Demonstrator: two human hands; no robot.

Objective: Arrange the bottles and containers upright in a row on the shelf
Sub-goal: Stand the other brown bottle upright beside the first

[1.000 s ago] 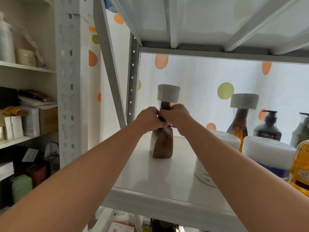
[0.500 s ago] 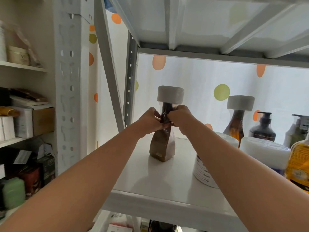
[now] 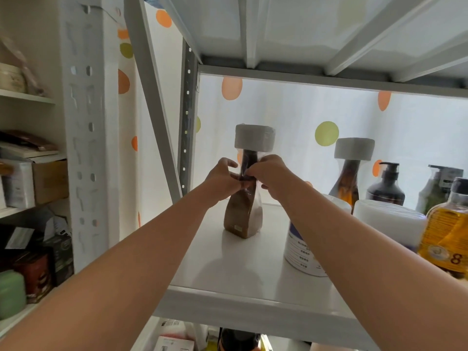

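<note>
Head view: the brown bottle (image 3: 242,216) stands on its base on the white shelf (image 3: 228,279), mid-frame. The left grip (image 3: 222,182), at the bottle's 9 o'clock, and the right grip (image 3: 269,176), at its 3 o'clock, both pinch its plastic-wrapped neck. An amber bottle (image 3: 347,188) stands farther toward 3 o'clock.

Bright backlight glows through the dotted curtain (image 3: 291,117), leaving bottles dim, frame edges bowed and softly blurred.

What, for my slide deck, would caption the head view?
Left hand and right hand pinch the neck of a grey-capped brown bottle standing on a white metal shelf.
</note>
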